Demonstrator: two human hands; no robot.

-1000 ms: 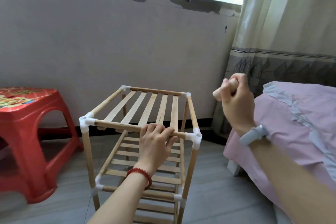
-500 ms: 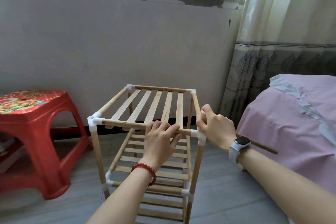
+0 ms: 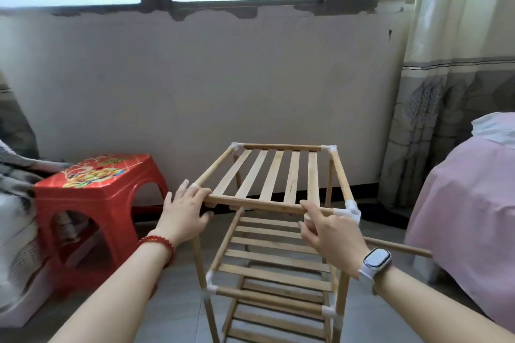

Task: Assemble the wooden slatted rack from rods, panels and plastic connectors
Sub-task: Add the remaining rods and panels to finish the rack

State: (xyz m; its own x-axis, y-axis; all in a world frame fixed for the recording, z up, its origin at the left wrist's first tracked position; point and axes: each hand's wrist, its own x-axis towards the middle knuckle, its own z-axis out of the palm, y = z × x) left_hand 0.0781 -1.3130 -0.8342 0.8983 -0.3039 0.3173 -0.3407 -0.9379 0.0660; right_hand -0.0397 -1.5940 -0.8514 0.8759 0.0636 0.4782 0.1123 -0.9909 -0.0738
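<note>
Shifted left along the front rail (image 3: pixel 256 203) of the rack (image 3: pixel 278 231): left hand (image 3: pixel 184 211), gripping its corner. Right hand (image 3: pixel 331 234) gripping a loose rod (image 3: pixel 401 248) beside the near-right connector (image 3: pixel 351 211).

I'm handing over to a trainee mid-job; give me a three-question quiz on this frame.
1. True or false: the left hand holds the top shelf's near-left corner.
2. What does the right hand grip? A) a loose rod B) the stool C) the curtain
3. Fill in: the white connector at the near-right top corner lies just ____ of the right hand.

Key: 1 true; 2 A, the rod runs through the fist, one end showing by the front rail, the other sticking out toward the bed; 3 right.
</note>
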